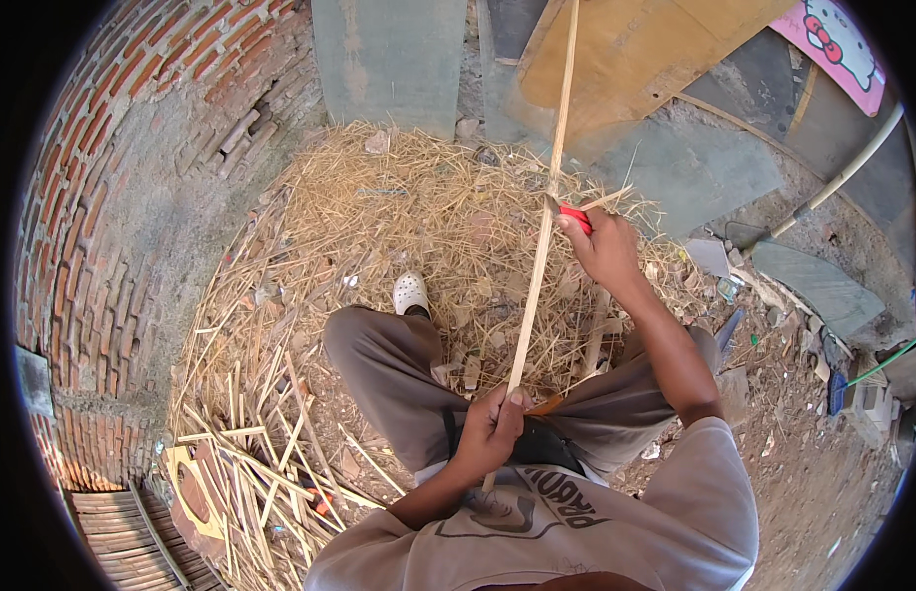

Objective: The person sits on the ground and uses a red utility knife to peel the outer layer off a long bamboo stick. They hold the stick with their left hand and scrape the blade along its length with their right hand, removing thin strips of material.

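Note:
A long, pale bamboo strip [537,286] runs from my lap up past the top of the head view. My left hand [490,431] is closed around its lower part, in front of my belly. Further out, my right hand [608,248] grips a red-handled knife [577,216]. Its dark blade rests against the strip's side. A thin sliver [606,199] sticks out beside the right hand; whether the fingers hold it or it still joins the strip, I cannot tell. Dry shavings [448,212] cover the ground beyond my bent legs.
Split bamboo strips [271,463] lie heaped at the lower left, with an orange-and-black tool [320,500] among them. A brick wall [113,217] stands on the left. Boards [389,69] lean at the far side. A pale pole [842,177] and rubble lie to the right.

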Demonstrator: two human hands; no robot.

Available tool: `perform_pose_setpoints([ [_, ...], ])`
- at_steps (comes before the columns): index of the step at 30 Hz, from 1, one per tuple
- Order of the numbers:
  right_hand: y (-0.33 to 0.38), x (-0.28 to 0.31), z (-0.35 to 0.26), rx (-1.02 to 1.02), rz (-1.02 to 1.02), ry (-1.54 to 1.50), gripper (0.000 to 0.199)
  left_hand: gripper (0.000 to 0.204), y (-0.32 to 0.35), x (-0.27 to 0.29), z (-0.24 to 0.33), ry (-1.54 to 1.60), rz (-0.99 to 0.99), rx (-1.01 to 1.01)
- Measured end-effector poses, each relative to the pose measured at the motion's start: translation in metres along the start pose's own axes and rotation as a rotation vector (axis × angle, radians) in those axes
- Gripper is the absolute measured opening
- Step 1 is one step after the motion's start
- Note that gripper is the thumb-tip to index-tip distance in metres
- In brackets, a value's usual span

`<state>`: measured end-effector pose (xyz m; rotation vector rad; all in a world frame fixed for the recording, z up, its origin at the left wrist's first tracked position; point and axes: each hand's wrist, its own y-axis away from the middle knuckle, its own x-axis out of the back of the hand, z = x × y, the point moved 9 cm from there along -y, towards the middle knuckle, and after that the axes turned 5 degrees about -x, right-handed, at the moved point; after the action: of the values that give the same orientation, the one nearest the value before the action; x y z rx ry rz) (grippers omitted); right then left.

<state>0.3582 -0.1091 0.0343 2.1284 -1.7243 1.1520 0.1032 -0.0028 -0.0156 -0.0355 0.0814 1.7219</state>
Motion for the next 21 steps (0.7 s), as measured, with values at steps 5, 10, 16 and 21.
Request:
perform_pose_setpoints([
  [5, 0.002, 0.019, -0.030, 0.200, 0.040, 0.189, 0.049, 0.026, 0.004, 0.001, -0.004, 0.165, -0.032, 0.098],
  [10, 0.002, -0.010, -0.008, -0.038, -0.336, -0.140, 0.042, 0.027, 0.007, 0.005, -0.011, 0.230, 0.039, 0.107],
  [16, 0.009, 0.010, -0.029, 0.061, -0.002, -0.308, 0.026, 0.028, -0.001, 0.013, -0.013, 0.227, 0.037, 0.066],
  [21, 0.002, 0.008, -0.018, 0.098, 0.178, -0.388, 0.031, 0.029, 0.003, 0.003, -0.018, 0.190, -0.006, 0.116],
])
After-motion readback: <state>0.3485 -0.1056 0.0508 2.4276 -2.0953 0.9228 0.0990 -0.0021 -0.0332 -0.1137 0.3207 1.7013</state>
